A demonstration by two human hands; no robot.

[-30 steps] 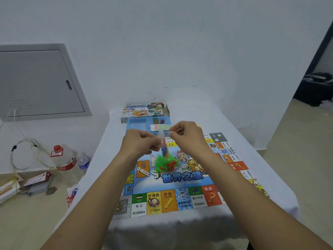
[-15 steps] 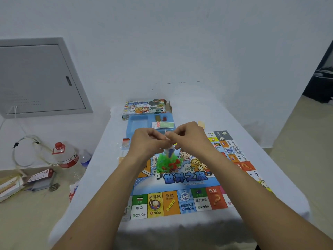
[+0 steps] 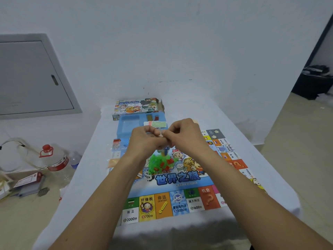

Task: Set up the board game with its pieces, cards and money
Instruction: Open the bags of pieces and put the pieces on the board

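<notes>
Both hands have closed together, left hand and right hand pinching the small clear bag over the game board; tearing it open comes next, gently.

My left hand and right hand meet above the board, both pinching a small clear bag. Green and red pieces lie heaped below; the blue tray and box sit beyond.

head-worn view, looking down, table close
</notes>
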